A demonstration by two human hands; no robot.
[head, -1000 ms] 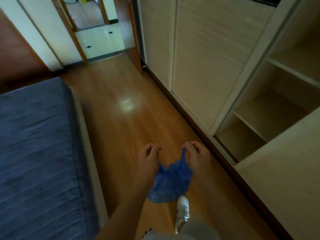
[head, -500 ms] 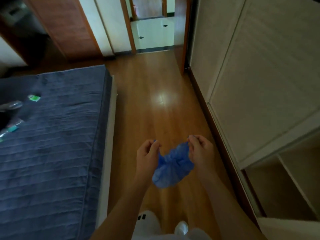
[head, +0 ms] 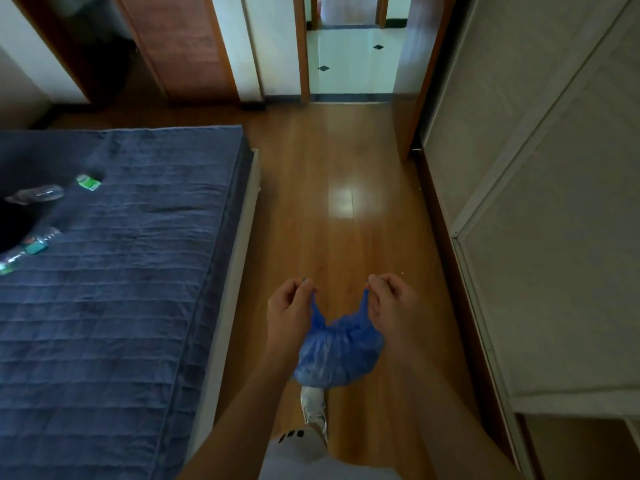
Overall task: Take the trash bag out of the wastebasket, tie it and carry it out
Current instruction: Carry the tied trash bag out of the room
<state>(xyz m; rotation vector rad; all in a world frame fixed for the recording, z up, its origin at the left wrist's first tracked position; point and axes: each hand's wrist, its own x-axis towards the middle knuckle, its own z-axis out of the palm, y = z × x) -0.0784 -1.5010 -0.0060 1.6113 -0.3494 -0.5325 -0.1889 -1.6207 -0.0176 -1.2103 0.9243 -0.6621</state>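
Blue trash bag held up over a wooden floor

A bed (head: 114, 271) is seen at the left. The trash bag (head: 337, 351) is hung between both hands, one corner pinched by the left hand (head: 289, 313), the other by the right hand (head: 391, 306).

Two hands were in view, a left hand (head: 289, 315) and a right hand (head: 391, 306), and between them hung one blue trash bag (head: 337, 355), with two pulled-up ends, one pinched by each hand. One white shoe (head: 313, 407) showed on the wooden floor (head: 332, 161) below the bag. One bed (head: 114, 271) with a dark blue cover lay on the left. On it were what looked like three clear plastic bottles (head: 36, 194), each with a green label, though their edges were blurred. One open doorway (head: 349, 60) led to a pale tiled floor with two small dark diamond tiles (head: 323, 68).
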